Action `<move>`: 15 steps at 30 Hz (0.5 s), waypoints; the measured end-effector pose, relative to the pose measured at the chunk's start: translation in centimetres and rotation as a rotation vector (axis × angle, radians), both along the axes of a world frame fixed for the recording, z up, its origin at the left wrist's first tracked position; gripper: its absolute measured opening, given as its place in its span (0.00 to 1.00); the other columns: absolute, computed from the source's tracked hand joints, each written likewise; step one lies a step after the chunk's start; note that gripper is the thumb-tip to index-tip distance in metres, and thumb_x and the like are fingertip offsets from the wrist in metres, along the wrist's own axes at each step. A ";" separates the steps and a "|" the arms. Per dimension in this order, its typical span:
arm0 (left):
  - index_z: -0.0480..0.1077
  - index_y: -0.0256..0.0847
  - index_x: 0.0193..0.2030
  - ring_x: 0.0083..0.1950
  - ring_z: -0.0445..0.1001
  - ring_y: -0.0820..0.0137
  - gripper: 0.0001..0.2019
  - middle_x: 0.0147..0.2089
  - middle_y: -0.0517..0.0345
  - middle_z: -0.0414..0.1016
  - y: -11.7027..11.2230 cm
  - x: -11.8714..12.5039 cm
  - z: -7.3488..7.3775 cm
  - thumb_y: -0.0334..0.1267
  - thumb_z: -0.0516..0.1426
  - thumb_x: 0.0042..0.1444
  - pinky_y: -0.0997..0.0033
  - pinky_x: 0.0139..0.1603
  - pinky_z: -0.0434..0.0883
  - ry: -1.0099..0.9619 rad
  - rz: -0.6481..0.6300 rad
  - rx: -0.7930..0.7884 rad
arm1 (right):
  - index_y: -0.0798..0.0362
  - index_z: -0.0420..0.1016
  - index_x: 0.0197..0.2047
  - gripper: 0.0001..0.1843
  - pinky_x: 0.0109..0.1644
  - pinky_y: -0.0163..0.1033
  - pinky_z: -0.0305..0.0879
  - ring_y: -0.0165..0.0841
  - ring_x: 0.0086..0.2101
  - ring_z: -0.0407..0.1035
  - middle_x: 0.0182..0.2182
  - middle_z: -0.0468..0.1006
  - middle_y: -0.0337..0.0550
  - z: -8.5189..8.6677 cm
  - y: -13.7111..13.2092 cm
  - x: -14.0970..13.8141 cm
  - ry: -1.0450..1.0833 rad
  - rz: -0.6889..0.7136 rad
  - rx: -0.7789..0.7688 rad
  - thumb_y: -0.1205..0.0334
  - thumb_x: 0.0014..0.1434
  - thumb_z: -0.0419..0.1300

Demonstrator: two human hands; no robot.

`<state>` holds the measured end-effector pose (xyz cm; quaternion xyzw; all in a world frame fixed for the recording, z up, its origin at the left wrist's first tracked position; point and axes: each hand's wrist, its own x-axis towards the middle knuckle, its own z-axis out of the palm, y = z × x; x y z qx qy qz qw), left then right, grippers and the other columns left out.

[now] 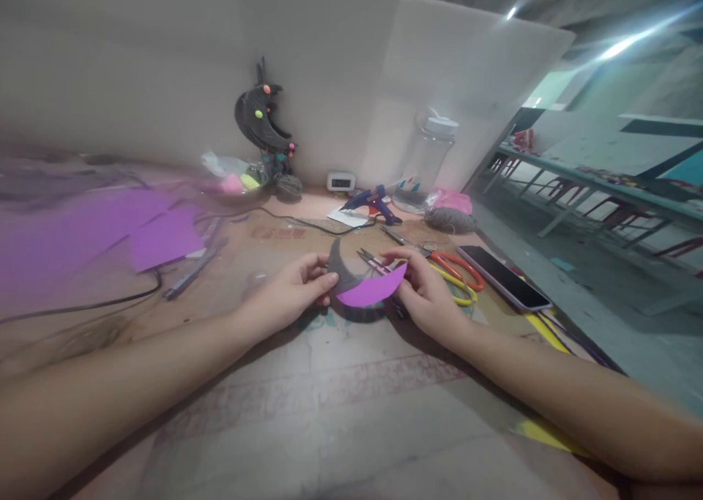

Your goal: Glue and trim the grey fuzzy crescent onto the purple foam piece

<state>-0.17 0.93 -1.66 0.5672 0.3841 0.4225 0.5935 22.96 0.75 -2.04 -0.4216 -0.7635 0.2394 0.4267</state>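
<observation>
My left hand (294, 289) and my right hand (425, 293) meet over the middle of the table, fingers closed. Between them they hold two crescent-shaped cutouts just above the tabletop. The left hand pinches the grey crescent (339, 267), which points upward. The right hand pinches the purple crescent (372, 290), which overlaps the grey one's lower part. Small scissors (374, 261) lie just behind the cutouts.
Orange and yellow scissors (455, 271) and a phone (504, 277) lie to the right. A blue glue gun (372, 202), a plastic jar (425, 162), yarn (449, 219), a small clock (340, 182) and a black crescent ornament (262, 119) stand at the back. Purple sheets (163, 236) lie left.
</observation>
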 end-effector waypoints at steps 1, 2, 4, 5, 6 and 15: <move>0.66 0.40 0.40 0.25 0.66 0.79 0.12 0.30 0.65 0.69 0.1 0.0 -0.1 0.39 0.62 0.52 0.77 0.27 0.63 -0.007 0.018 -0.002 | 0.49 0.68 0.52 0.16 0.41 0.38 0.65 0.32 0.37 0.68 0.41 0.73 0.44 0.1 -0.1 0.0 0.028 -0.004 -0.004 0.68 0.62 0.51; 0.66 0.40 0.40 0.26 0.66 0.79 0.11 0.30 0.65 0.69 0.1 -0.1 -0.2 0.39 0.62 0.53 0.77 0.28 0.64 -0.014 0.025 0.003 | 0.50 0.68 0.51 0.14 0.39 0.37 0.65 0.31 0.35 0.68 0.38 0.73 0.42 0.3 -0.3 0.1 0.052 -0.001 -0.010 0.67 0.63 0.50; 0.67 0.40 0.41 0.27 0.67 0.79 0.10 0.32 0.65 0.70 0.3 -0.2 -0.4 0.38 0.61 0.55 0.77 0.30 0.65 -0.020 0.021 0.024 | 0.51 0.69 0.49 0.12 0.36 0.36 0.64 0.30 0.32 0.67 0.34 0.72 0.41 0.8 -0.6 0.2 0.064 0.040 -0.022 0.65 0.65 0.49; 0.67 0.39 0.41 0.28 0.67 0.79 0.09 0.32 0.64 0.70 0.3 -0.2 -0.5 0.38 0.60 0.55 0.77 0.30 0.65 -0.020 0.019 0.036 | 0.52 0.69 0.47 0.11 0.36 0.36 0.64 0.30 0.31 0.66 0.32 0.72 0.40 1.0 -0.7 0.3 0.056 0.074 -0.025 0.63 0.66 0.48; 0.67 0.39 0.41 0.28 0.67 0.78 0.09 0.32 0.64 0.69 0.3 -0.2 -0.5 0.38 0.60 0.56 0.77 0.30 0.65 -0.017 0.017 0.047 | 0.53 0.70 0.44 0.12 0.35 0.37 0.64 0.30 0.30 0.67 0.31 0.71 0.40 1.2 -0.8 0.4 0.041 0.111 -0.024 0.60 0.67 0.47; 0.71 0.40 0.45 0.32 0.69 0.74 0.11 0.34 0.60 0.73 0.1 -0.6 -0.7 0.43 0.58 0.59 0.75 0.33 0.65 0.164 0.001 0.140 | 0.53 0.72 0.35 0.06 0.33 0.33 0.65 0.30 0.29 0.71 0.29 0.78 0.41 1.2 -1.1 -0.4 -0.232 0.110 0.245 0.61 0.62 0.59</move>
